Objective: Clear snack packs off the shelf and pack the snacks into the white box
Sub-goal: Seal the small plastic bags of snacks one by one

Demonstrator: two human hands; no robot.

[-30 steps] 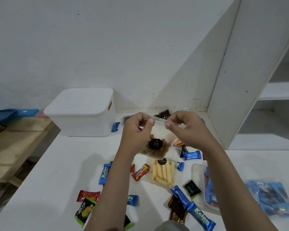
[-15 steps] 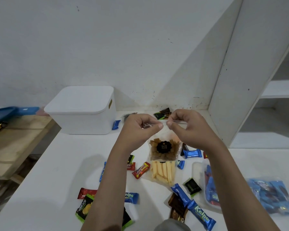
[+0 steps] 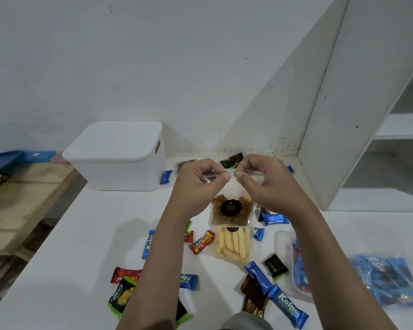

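Your left hand (image 3: pixel 200 179) and right hand (image 3: pixel 260 181) are raised side by side above the white table (image 3: pixel 81 246), thumbs almost meeting. Each hand pinches the top edge of one clear snack bag (image 3: pixel 230 210), left at its left corner, right at its right corner. The bag hangs upright between your hands, clear of the tabletop; it contains brown snack pieces and carries a round black label reading "Peng Pong".

Directly below it, a second clear bag of pale yellow sticks (image 3: pixel 233 244) lies flat on the table. Loose wrapped snacks surround it: a red "beng-beng" bar (image 3: pixel 202 242) just to its left, a blue "Kalpa" bar (image 3: pixel 287 306) near the front edge, a green-and-black "Nextar" pack (image 3: pixel 121 296) at front left, and a small black-and-green pack (image 3: pixel 275 266) to its right.

The white box (image 3: pixel 116 158) stands at the back left of the table against the wall, its lid on, well apart from your hands. A small blue wrapper (image 3: pixel 165 176) leans by its right side.

At far right a clear bag of blue-wrapped snacks (image 3: pixel 389 279) rests on the table. The white shelf unit (image 3: pixel 367 115) rises at the right, its visible compartments open to view. A wooden bench (image 3: pixel 17 198) sits to the left of the table.
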